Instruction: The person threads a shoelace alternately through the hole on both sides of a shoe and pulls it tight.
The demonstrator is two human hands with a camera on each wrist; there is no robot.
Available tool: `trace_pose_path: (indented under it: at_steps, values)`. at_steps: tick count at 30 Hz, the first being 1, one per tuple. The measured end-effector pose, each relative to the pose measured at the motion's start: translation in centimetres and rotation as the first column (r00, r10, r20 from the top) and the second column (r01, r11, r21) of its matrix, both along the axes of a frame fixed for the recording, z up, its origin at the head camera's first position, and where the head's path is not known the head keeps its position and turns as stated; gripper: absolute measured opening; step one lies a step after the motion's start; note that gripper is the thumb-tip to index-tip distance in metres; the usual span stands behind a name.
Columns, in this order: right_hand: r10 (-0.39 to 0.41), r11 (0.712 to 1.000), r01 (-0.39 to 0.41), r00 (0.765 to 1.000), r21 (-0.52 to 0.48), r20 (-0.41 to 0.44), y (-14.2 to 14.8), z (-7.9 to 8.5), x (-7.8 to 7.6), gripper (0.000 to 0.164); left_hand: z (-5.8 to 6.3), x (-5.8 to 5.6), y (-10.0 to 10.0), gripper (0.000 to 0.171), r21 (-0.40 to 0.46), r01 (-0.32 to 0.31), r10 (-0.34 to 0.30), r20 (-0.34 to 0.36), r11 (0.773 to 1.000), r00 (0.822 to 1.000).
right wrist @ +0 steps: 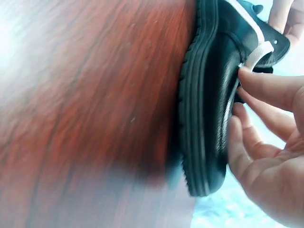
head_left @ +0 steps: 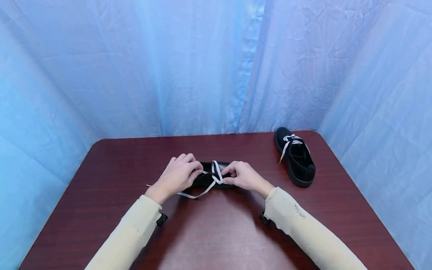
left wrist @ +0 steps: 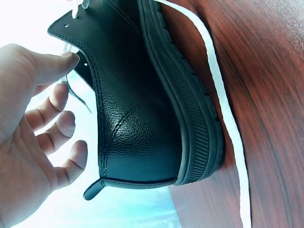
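A black leather shoe point(head_left: 201, 181) with a ribbed sole stands on the table, its heel to the left and its toe to the right. A flat white shoelace point(head_left: 214, 167) loops loosely over its front, and one long end point(left wrist: 223, 95) trails along the table. Over the heel opening, my left hand point(head_left: 180, 173) pinches a strand of the lace between thumb and forefinger, its other fingers loosely bent. My right hand point(head_left: 245, 175), above the toe, pinches the lace near the lower eyelets, fingertips point(right wrist: 236, 124) against the leather. The exact pinch points are partly hidden.
A second black shoe point(head_left: 297, 159) with white laces stands at the table's back right, out of reach of both hands as they are. The dark red wooden table point(head_left: 209, 232) has rounded back corners. Light blue curtains point(head_left: 202, 67) surround it.
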State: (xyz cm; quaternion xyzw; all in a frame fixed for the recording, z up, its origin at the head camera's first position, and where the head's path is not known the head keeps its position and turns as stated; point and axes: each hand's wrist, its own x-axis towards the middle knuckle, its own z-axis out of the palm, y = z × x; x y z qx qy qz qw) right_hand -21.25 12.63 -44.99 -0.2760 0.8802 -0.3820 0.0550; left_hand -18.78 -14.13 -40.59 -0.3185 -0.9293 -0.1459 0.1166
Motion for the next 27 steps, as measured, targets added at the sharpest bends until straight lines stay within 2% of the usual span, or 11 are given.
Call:
trace_pose_path:
  at_steps: [4,7,11,14,17,22,27]
  values:
    - [0.032,0.999,-0.031,0.999,-0.008,0.026,0.0,0.0,-0.1,0.017,0.0,0.2,0.0,0.004,0.004,-0.005,0.005,0.002,1.0,1.0]
    - [0.053,0.997,-0.047,0.993,-0.055,0.104,0.2,0.0,-0.2,0.018,-0.1,0.3,0.0,0.005,0.01,-0.001,0.001,0.001,1.0,1.0]
    - [0.091,0.991,-0.069,0.974,-0.111,0.206,0.3,0.4,-0.3,0.023,0.0,0.4,-0.1,0.006,0.016,-0.003,0.004,-0.004,1.0,1.0]
    - [0.103,0.986,-0.065,0.963,-0.154,0.247,-0.1,0.8,-0.4,0.022,0.1,0.2,-0.3,0.006,0.013,-0.015,0.015,-0.017,1.0,1.0]
    - [0.102,0.982,-0.062,0.97,-0.178,0.223,-0.6,0.9,-0.5,0.016,0.3,0.1,-0.7,0.006,0.009,-0.031,0.032,-0.027,0.999,0.999]
    - [0.038,0.99,-0.018,0.989,-0.138,0.146,-0.9,0.8,-0.2,0.006,0.7,0.2,-1.8,0.006,0.003,-0.068,0.068,-0.018,0.998,0.998]
    - [0.022,0.989,-0.001,0.99,-0.146,0.141,-0.8,0.8,0.1,0.006,0.8,0.6,-2.1,0.004,-0.017,-0.127,0.127,-0.005,0.992,0.992]
